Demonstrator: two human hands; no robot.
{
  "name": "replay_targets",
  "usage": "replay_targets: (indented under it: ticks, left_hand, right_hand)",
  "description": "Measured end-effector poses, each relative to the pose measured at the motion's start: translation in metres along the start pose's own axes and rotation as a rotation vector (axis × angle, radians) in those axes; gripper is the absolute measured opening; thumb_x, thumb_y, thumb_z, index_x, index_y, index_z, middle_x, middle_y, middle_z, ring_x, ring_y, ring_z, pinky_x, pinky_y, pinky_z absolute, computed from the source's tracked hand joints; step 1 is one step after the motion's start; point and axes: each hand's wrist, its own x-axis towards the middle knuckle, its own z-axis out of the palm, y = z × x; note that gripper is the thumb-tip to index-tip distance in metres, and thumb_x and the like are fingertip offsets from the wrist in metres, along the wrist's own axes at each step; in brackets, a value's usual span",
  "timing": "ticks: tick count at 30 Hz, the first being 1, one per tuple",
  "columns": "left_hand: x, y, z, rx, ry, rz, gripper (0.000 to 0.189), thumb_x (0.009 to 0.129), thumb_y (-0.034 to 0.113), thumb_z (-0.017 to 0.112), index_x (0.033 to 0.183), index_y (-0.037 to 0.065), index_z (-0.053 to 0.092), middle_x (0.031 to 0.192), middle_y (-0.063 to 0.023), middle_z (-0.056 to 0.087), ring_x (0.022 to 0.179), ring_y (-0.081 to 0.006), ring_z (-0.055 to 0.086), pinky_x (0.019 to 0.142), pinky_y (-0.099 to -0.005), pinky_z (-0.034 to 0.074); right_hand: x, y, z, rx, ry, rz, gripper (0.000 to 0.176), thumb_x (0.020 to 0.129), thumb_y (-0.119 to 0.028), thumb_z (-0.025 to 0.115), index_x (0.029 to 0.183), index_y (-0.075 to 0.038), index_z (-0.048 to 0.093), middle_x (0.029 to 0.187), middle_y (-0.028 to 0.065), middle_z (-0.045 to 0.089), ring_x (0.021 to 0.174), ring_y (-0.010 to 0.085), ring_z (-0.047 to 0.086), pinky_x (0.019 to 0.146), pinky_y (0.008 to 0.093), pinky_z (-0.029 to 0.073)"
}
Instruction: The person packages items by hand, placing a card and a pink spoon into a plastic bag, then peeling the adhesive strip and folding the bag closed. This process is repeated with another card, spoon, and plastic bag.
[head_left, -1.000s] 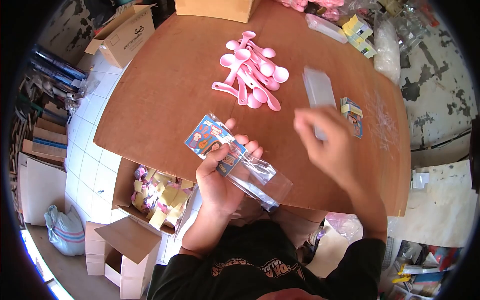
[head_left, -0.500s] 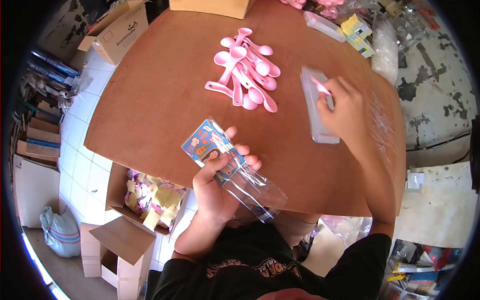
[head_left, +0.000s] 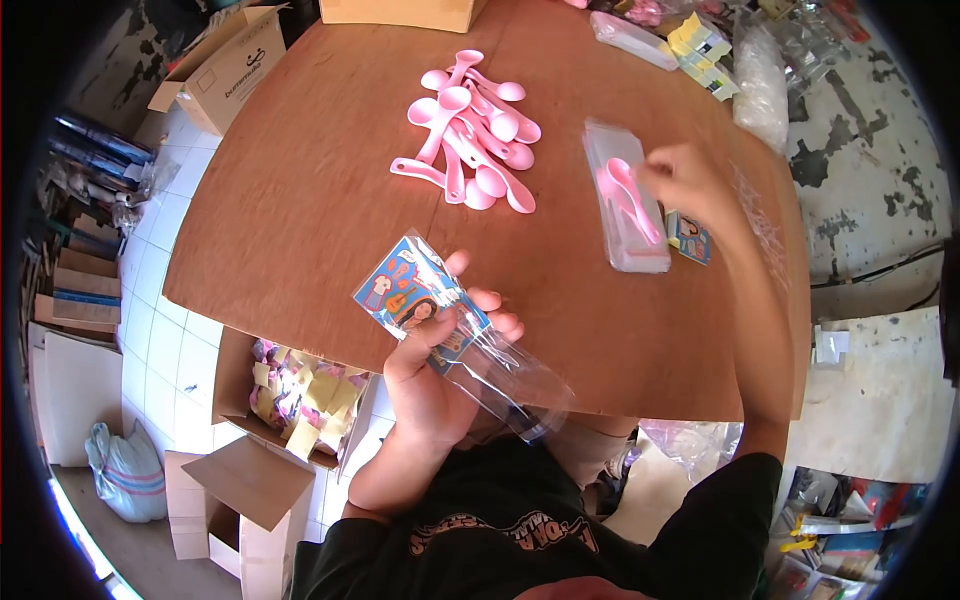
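My left hand (head_left: 430,355) is closed around a clear plastic bag (head_left: 515,385) with a blue printed card (head_left: 405,290) at its upper end. The thumb presses the card from the front and the fingers lie behind. My right hand (head_left: 692,185) has its fingers curled, with nothing showing in them, just right of a pink spoon (head_left: 632,200). That spoon lies on a stack of clear plastic bags (head_left: 640,258). Under the right wrist, part of a small blue printed card (head_left: 692,240) shows on the table. A heap of pink spoons (head_left: 470,140) lies left of the stack.
The brown table (head_left: 300,200) has a cardboard box (head_left: 400,12) at its far edge. Wrapped plastic (head_left: 635,40), yellow boxes (head_left: 700,55) and a clear plastic roll (head_left: 762,100) sit far right. An open carton of colorful packets (head_left: 310,395) stands below the left edge.
My right hand has let go of the pink spoon, which now rests on the bag stack, and has moved slightly right. The small card has come into view. My left hand keeps its hold.
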Motion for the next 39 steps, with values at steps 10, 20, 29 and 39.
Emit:
replay_targets:
  ticks: [10, 20, 29, 39]
  left_hand:
    - [0.01, -0.007, -0.001, 0.041, 0.0, 0.067, 0.05, 0.085, 0.013, 0.05, 0.133, 0.002, 0.037, 0.102, -0.017, 0.059, 0.099, -0.0334, 0.059, 0.093, -0.0481, 0.045]
    - [0.025, 0.006, 0.0, -0.055, 0.042, 0.294, 0.046, 0.092, 0.031, 0.054, 0.128, 0.006, 0.042, 0.108, -0.0151, 0.058, 0.104, -0.0313, 0.058, 0.094, -0.048, 0.044]
    - [0.023, -0.011, 0.005, 0.07, 0.001, 0.321, 0.048, 0.093, 0.033, 0.052, 0.13, 0.004, 0.04, 0.111, -0.0142, 0.056, 0.107, -0.0292, 0.054, 0.097, -0.0466, 0.041]
    - [0.01, -0.042, 0.013, 0.263, 0.029, 0.089, 0.051, 0.092, 0.035, 0.053, 0.133, 0.009, 0.038, 0.108, -0.013, 0.058, 0.103, -0.0285, 0.058, 0.093, -0.0466, 0.046]
  right_hand:
    - [-0.037, 0.026, 0.039, -0.01, 0.258, -0.153, 0.016, 0.077, -0.013, 0.067, 0.082, 0.002, 0.065, 0.075, 0.0119, 0.066, 0.062, 0.0196, 0.062, 0.059, 0.0344, 0.048]
    - [-0.151, -0.025, 0.046, 1.041, -0.47, 0.122, 0.018, 0.092, -0.013, 0.057, 0.106, -0.002, 0.055, 0.082, 0.0098, 0.066, 0.049, 0.0062, 0.052, 0.043, 0.0192, 0.041]
    - [-0.172, -0.036, 0.04, 1.135, -0.713, 0.174, 0.035, 0.092, -0.008, 0.052, 0.125, 0.002, 0.05, 0.093, 0.0144, 0.066, 0.057, 0.0059, 0.049, 0.056, 0.0195, 0.041]
    - [-0.167, -0.052, 0.043, 1.135, -0.634, 0.007, 0.061, 0.088, -0.004, 0.056, 0.141, -0.002, 0.026, 0.089, 0.0178, 0.065, 0.058, 0.0116, 0.055, 0.054, 0.0227, 0.045]
